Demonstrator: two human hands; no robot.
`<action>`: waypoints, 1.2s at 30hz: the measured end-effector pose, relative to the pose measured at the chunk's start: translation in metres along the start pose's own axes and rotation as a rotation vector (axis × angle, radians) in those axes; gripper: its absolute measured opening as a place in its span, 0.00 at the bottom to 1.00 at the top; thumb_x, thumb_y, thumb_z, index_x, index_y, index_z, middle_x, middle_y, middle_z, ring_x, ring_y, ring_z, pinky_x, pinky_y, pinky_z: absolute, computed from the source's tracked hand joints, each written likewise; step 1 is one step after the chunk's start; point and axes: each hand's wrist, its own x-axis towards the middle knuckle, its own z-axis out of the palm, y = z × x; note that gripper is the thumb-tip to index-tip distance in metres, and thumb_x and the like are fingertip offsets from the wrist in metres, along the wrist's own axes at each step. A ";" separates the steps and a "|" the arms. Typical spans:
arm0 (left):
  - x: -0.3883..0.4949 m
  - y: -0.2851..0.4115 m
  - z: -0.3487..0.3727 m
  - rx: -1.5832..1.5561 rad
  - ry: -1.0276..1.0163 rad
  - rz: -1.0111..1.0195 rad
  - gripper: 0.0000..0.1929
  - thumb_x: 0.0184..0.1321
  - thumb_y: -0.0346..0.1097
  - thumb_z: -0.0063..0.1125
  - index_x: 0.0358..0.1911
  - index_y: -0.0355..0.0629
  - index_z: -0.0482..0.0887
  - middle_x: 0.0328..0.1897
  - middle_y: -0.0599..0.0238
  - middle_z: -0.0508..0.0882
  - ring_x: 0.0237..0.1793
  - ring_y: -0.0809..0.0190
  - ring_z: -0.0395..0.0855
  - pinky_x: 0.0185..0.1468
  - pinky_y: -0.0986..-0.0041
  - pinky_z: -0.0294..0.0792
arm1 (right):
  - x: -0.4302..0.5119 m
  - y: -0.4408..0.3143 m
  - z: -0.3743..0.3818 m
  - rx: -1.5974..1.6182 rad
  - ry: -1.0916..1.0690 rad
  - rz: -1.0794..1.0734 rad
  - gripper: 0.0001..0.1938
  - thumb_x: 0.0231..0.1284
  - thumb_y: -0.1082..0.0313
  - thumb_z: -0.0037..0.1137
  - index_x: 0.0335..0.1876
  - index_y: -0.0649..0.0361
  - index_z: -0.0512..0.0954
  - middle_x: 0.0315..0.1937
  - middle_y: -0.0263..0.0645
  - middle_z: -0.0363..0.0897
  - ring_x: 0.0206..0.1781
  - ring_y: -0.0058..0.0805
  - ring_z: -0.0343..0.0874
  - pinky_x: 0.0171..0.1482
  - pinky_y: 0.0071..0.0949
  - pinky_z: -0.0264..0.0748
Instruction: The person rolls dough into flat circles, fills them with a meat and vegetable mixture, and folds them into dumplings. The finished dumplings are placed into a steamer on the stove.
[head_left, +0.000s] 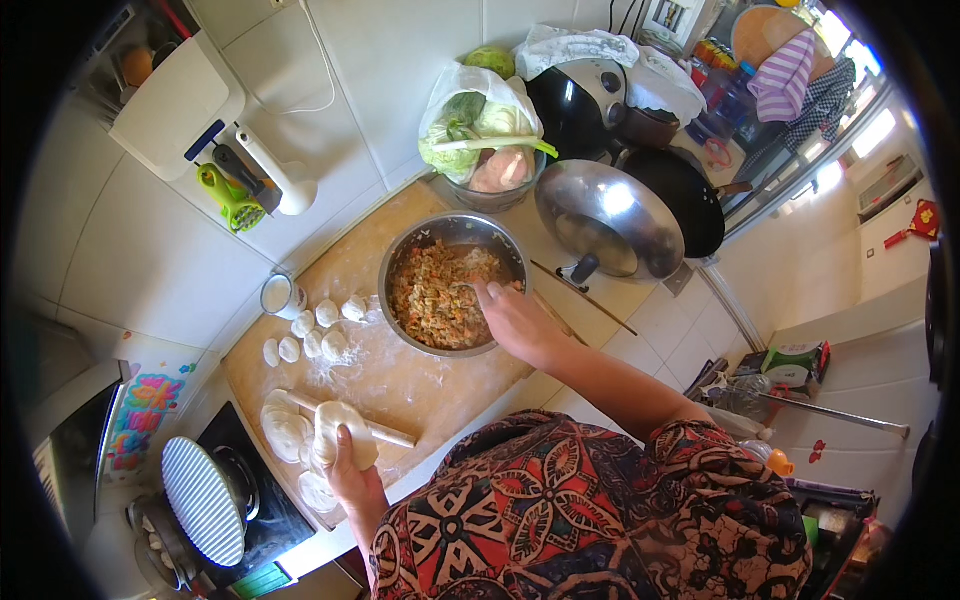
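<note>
My left hand (354, 474) holds a flat round dough wrapper (341, 436), thumb on top, above the front left of a floured wooden board (397, 390). My right hand (517, 319) reaches over the rim of a steel bowl (388, 315) of chopped filling (439, 296); its fingers seem closed on a thin utensil, mostly hidden. A wooden rolling pin (394, 433) lies partly behind the held wrapper. Flat wrappers (285, 431) are piled at the board's left. Several small dough balls (326, 313) sit in loose flour, close to a cup of flour (277, 294).
Behind the bowl stands a container of vegetables (491, 196). A domed steel lid (615, 217), a black wok (701, 210) and a thin stick (600, 307) are at the right. A stove with a ridged round lid (202, 501) is at the left. Kitchen tools (232, 196) hang on the wall.
</note>
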 end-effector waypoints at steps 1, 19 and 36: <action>-0.002 0.001 0.004 0.009 -0.002 -0.019 0.19 0.66 0.36 0.64 0.59 0.42 0.78 0.52 0.61 0.84 0.53 0.59 0.82 0.57 0.66 0.75 | -0.006 0.001 -0.001 0.009 0.034 -0.013 0.18 0.61 0.78 0.46 0.57 0.69 0.72 0.40 0.53 0.80 0.43 0.52 0.83 0.45 0.44 0.81; -0.001 -0.001 0.014 -0.227 -0.221 -0.140 0.19 0.74 0.41 0.52 0.62 0.38 0.73 0.56 0.57 0.82 0.57 0.55 0.80 0.63 0.57 0.72 | 0.013 -0.010 -0.006 0.150 -0.071 0.279 0.16 0.63 0.76 0.44 0.53 0.69 0.77 0.44 0.59 0.80 0.47 0.56 0.82 0.50 0.47 0.79; 0.010 -0.019 -0.006 -0.302 -0.248 -0.257 0.24 0.74 0.43 0.48 0.67 0.38 0.68 0.64 0.54 0.77 0.64 0.51 0.76 0.67 0.55 0.68 | 0.169 0.032 0.011 -0.295 -0.286 -0.570 0.18 0.76 0.59 0.32 0.61 0.54 0.73 0.47 0.42 0.77 0.54 0.40 0.77 0.59 0.38 0.74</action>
